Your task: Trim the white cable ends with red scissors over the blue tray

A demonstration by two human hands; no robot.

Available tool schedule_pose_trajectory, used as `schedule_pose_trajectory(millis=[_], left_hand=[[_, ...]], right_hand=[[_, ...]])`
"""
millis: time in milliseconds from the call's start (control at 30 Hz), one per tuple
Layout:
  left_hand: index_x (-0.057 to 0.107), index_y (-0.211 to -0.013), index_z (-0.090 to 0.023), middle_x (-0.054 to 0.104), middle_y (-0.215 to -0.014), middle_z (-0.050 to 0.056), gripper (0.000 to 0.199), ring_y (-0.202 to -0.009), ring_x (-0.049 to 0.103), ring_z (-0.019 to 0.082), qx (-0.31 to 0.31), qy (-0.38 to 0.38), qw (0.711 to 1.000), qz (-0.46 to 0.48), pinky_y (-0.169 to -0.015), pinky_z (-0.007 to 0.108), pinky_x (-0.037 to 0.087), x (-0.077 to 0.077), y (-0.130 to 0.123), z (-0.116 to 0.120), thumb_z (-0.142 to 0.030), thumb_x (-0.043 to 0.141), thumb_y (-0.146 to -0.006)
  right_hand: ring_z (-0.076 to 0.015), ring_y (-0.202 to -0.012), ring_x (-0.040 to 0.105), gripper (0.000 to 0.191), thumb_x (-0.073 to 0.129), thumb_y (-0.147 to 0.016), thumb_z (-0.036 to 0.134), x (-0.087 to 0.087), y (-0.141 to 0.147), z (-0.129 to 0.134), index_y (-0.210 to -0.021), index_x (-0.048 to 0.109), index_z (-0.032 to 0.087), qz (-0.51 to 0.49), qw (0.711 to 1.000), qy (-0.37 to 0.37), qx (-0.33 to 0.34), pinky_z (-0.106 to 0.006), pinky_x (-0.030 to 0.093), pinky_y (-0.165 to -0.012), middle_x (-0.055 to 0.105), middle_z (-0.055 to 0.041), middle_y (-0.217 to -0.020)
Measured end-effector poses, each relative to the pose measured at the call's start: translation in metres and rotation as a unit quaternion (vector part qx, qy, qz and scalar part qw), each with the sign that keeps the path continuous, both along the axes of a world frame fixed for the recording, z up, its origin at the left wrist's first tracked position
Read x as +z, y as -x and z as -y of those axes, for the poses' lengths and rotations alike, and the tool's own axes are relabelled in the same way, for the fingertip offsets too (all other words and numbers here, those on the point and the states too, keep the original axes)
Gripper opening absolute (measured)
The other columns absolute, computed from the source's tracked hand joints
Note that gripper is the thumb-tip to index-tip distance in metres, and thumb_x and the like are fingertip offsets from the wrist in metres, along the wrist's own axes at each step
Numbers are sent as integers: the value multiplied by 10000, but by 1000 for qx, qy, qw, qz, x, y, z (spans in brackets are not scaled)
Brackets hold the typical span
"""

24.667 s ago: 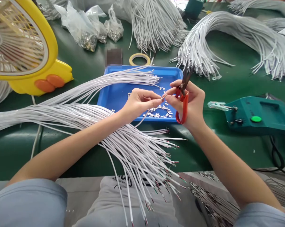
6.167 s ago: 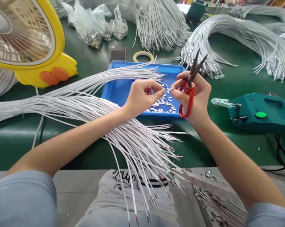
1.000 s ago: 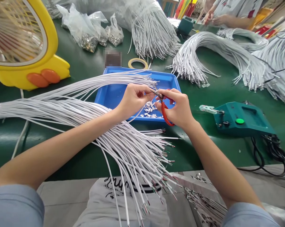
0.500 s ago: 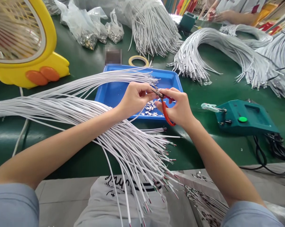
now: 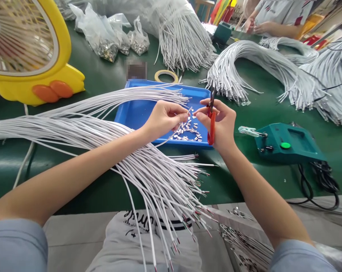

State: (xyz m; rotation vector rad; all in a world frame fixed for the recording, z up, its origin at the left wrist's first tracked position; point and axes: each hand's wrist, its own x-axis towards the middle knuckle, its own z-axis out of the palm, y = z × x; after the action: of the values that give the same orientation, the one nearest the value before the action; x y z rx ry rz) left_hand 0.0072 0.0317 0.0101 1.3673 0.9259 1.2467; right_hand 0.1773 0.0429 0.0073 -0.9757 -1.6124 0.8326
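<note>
Between the thumb and fingers of my left hand (image 5: 167,120) is the end of a white cable (image 5: 162,142), its tip poking out to the right. My right hand (image 5: 222,122) holds scissors with red handles (image 5: 211,128), their blades pointing up and away from the cable. My right thumb and a fingertip are close to the cable tip; whether they touch it I cannot tell. Below both hands is a blue tray (image 5: 122,111) with small white cut pieces (image 5: 185,133) in it. A large bundle of white cables (image 5: 148,160) lies under my left forearm, with coloured wire ends showing.
A yellow fan (image 5: 46,85) stands at the left. Behind the tray are a tape roll (image 5: 165,71) and bags of metal parts (image 5: 105,49). A green device (image 5: 290,143) sits at the right, near more cable bundles (image 5: 253,53). A co-worker's hands (image 5: 258,27) are at the far right.
The scissors have come off the cable tip and swung upright as my right hand moved slightly right. My left hand still pinches the cable.
</note>
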Motion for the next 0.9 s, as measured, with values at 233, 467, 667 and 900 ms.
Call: schedule_pose_trajectory(millis=[233,467,667,900], left_hand=[[687,-660,-92,589,-528,-9,40,-393,513,63,-46,-50,997,-45,-382,188,423,-5,0,0,-65,692,-689],[682,-636,-106,611,-553,5,112,-478,539,73,-21,-76,994,-81,-470,207,452,-8,1,-2,-159,780,-653],[673,-641,-96,631,-591,24,236,-524,539,84,-19,-90,992,-89,-499,220,452,-13,1,-4,-266,835,-619],[657,-629,-95,641,-604,22,116,-538,545,77,24,-97,991,-88,-496,196,433,-13,1,-5,-127,765,-654]], right_hand=[[-130,-673,637,294,755,-705,347,1,3,7,-944,610,255,7,999,-9,31,-288,520,-591,642,28,-727],[-133,-652,615,310,765,-695,417,6,6,12,-901,604,250,52,998,-18,8,-290,511,-564,610,21,-695],[-123,-644,589,261,732,-728,370,5,8,15,-914,595,250,60,998,-17,3,-296,512,-578,585,26,-701],[-113,-594,583,245,734,-717,328,3,15,25,-908,599,255,36,999,-22,13,-282,499,-550,602,37,-680]])
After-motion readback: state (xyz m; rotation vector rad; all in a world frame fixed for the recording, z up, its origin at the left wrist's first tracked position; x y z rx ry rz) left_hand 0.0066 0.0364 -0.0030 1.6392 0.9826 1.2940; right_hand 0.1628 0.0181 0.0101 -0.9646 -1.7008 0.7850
